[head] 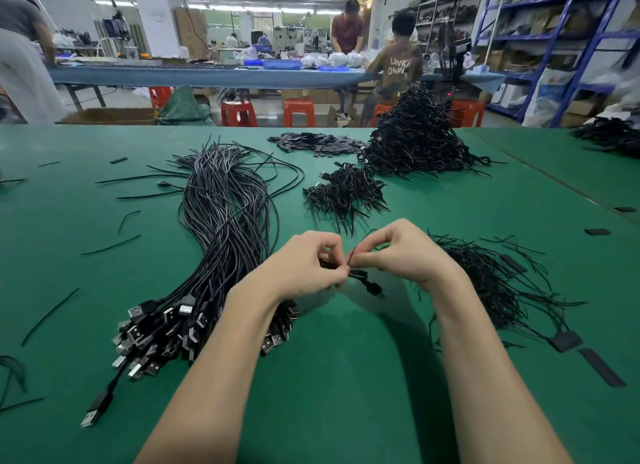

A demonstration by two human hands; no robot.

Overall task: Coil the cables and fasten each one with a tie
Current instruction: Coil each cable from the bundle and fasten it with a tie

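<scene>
The small black coiled cable (363, 279) sat between the two hands, just above the green table (346, 377), near the front middle. The left hand (304, 266) pinched it with curled fingers. The right hand (401, 252) pinched a thin black tie (358, 247) right at the coil, its fingers curled too. One plug end of the cable poked out below the hands.

Just left of the hands lay a big bundle of straight USB cables (221, 221). Their silver plugs (156, 328) were heaped near the left forearm, touching it. Just right of the right wrist lay a loose pile of ties (498, 283). Behind the hands sat a small heap of tied coils (346, 193), and behind that a tall heap of tied coils (415, 141). A spread of flat black strips (318, 143) lay by the far edge. A few single ties (110, 245) were scattered on the left side.

The piles closed in on both sides of the hands. The green cloth was bare in front, between the forearms and down to the near edge. The far right side of the table had open room too.

Past the table stood red stools (299, 112), a long blue table (207, 75) and blue shelves (568, 48). A seated person (398, 68) wore a shirt with letters that read "UNK" and "OWN"; the rest was hidden.
</scene>
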